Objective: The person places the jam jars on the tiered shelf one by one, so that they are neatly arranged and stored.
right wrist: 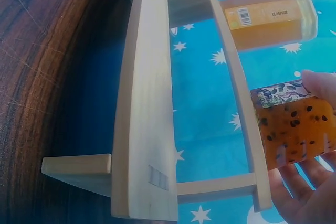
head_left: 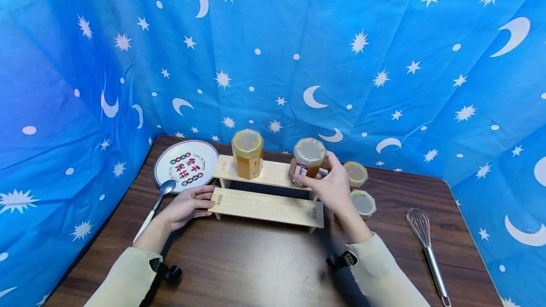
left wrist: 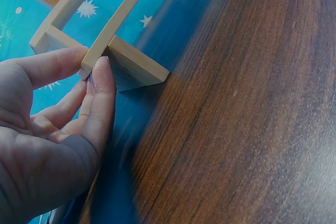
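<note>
plate (head_left: 186,163) far left of table (head_left: 264,264) | spoon (head_left: 154,208) just before plate | whisk (head_left: 426,249) at right | two jars (head_left: 362,203) right of centre

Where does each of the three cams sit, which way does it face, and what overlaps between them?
Head: worn on the head, looks forward and down at the table; both forearms, left hand and right hand show.
Left wrist: at the left hand, looks along the tabletop at the end of the wooden rack; palm and fingers show.
Right wrist: at the right hand, looks at the rack's side and the held jar; fingertips show.
Shared: all three see the rack; head and right wrist both see the held jar and the jar on the top shelf.
</note>
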A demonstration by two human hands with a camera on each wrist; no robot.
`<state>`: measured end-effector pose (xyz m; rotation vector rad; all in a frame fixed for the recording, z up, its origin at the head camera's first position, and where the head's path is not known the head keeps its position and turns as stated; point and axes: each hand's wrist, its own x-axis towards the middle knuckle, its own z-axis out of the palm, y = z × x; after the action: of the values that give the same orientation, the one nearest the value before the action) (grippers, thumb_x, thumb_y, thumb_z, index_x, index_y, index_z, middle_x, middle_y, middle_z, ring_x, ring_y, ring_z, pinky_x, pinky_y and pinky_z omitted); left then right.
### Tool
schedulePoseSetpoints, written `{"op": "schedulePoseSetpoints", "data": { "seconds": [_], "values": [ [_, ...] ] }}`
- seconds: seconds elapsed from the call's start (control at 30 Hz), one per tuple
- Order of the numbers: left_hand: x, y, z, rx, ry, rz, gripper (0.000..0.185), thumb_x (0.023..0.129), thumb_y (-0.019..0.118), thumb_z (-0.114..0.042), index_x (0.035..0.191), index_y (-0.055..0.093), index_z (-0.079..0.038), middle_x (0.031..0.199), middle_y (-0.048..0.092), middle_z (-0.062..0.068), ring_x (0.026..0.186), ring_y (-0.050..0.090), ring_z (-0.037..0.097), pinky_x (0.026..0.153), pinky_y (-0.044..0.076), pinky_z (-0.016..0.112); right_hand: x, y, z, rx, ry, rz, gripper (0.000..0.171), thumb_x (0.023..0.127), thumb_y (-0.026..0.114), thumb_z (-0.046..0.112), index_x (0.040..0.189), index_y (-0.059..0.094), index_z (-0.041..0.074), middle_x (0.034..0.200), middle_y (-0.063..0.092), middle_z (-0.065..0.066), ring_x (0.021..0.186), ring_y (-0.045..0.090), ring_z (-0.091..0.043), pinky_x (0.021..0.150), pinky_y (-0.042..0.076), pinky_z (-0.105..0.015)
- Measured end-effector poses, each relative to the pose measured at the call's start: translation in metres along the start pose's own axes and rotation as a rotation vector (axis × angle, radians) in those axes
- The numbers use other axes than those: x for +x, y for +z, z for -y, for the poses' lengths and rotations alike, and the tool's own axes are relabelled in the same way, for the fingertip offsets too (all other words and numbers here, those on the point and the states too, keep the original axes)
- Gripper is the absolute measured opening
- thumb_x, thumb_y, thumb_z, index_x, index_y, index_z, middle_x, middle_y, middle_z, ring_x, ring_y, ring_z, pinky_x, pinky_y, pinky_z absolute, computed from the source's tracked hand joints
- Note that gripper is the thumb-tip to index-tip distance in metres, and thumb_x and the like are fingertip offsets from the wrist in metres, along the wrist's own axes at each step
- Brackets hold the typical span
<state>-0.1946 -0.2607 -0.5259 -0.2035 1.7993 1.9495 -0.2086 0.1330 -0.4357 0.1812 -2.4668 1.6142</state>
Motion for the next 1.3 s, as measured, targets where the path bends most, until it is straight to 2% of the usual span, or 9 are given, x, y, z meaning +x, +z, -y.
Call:
{"op": "schedulePoseSetpoints", "data": {
  "seconds": [0.27,0.6,0.83,1.07,1.3],
  "values": [
    [-0.001,0.001,0.000,0.001,-0.001,0.001,0.071,0.096,0.069,-0.003,0.157,0.034,0.004,0.147,0.049,0.023,0.104,0.068,0.022,0.086,0.060,0.034,0.000,0.000,-0.004,-0.014,-0.002,-0.004,0.082,0.075,0.096,0.032,0.143,0.053,0.015,0.127,0.063,-0.005,0.117,0.058,-0.024,0.093,0.056,-0.051],
    [0.000,0.000,0.001,-0.001,0.000,-0.001,0.071,0.097,0.069,-0.004,0.158,0.033,0.004,0.148,0.049,0.023,0.104,0.068,0.022,0.086,0.060,0.033,-0.001,-0.004,-0.001,0.022,0.032,0.038,0.083,0.077,0.095,0.031,0.146,0.050,0.015,0.127,0.060,-0.007,0.120,0.059,-0.027,0.100,0.054,-0.053],
    [0.001,0.001,0.002,0.000,0.007,-0.008,0.072,0.095,0.070,-0.002,0.157,0.035,0.004,0.142,0.054,0.021,0.101,0.069,0.021,0.083,0.061,0.033,-0.004,-0.013,-0.002,0.045,0.013,0.033,0.083,0.078,0.094,0.025,0.147,0.050,0.013,0.131,0.061,-0.009,0.118,0.060,-0.026,0.097,0.056,-0.051],
    [0.001,0.000,0.003,0.005,0.015,-0.003,0.071,0.095,0.070,-0.002,0.157,0.034,0.005,0.145,0.051,0.022,0.101,0.069,0.021,0.083,0.061,0.033,-0.013,-0.027,-0.004,0.063,-0.009,0.014,0.080,0.082,0.091,0.015,0.148,0.047,0.009,0.137,0.061,-0.014,0.123,0.059,-0.033,0.098,0.055,-0.053],
    [0.002,0.000,0.003,0.003,0.014,0.004,0.071,0.096,0.069,-0.002,0.157,0.034,0.005,0.143,0.053,0.022,0.101,0.069,0.021,0.084,0.061,0.034,-0.028,-0.046,-0.011,-0.034,-0.047,-0.048,0.073,0.084,0.090,0.022,0.145,0.052,0.012,0.138,0.062,-0.007,0.122,0.061,-0.025,0.099,0.055,-0.050]
  ]
}}
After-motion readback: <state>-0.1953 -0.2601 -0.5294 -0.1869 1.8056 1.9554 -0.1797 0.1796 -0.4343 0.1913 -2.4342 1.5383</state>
